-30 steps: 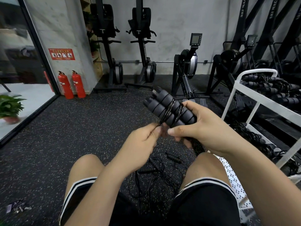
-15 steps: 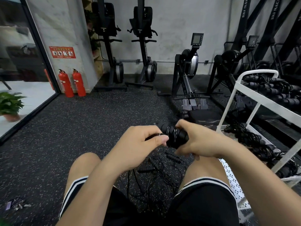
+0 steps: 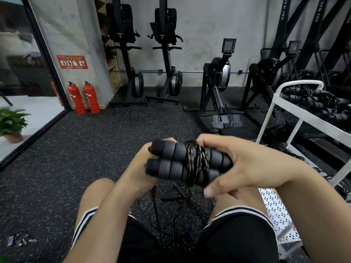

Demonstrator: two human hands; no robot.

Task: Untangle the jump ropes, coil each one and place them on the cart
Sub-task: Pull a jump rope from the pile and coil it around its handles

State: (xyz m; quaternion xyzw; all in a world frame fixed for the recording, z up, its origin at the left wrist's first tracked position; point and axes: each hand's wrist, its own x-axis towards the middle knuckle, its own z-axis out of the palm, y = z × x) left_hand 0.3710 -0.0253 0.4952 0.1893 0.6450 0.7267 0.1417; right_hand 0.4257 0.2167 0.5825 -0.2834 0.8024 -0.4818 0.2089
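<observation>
The right hand (image 3: 237,168) is covering the right ends of the coiled jump rope (image 3: 195,162), whose foam handles (image 3: 167,168) are hiding most fingers of the left hand (image 3: 138,173) gripping behind them. The tangled ropes (image 3: 182,204) on the floor (image 3: 95,152) are passing out of sight behind the hands and legs (image 3: 93,198). The cart (image 3: 296,112) is running off the right edge, its stored ropes (image 3: 311,105) merging into a dark mass too dense to count. The red sign (image 3: 72,62) is carrying print too small to read; the scraps (image 3: 18,241) at lower left are appearing too blurred to identify.
</observation>
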